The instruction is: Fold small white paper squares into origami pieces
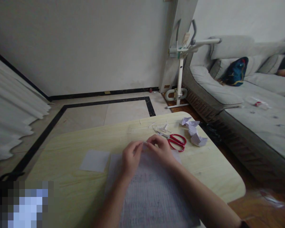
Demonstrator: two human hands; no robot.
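My left hand [132, 156] and my right hand [160, 148] meet over the top of a lined, written-on sheet [154, 193] on the table. Between their pinched fingertips is a small piece of white paper [144, 144], mostly covered by the fingers. Just beyond my right hand lie scissors [178, 142] with red handles, their blades pointing left. A square of white paper [95, 161] lies flat to the left of the lined sheet. Several folded paper pieces [194, 132] sit near the far right edge of the table.
Thin paper scraps [165, 127] lie behind the scissors. The pale wooden table [218, 180] has rounded corners. A grey sofa [256, 126] with a dark blue bag [236, 72] stands to the right, with part of a person at its far end. White exercise equipment [180, 69] stands behind the table.
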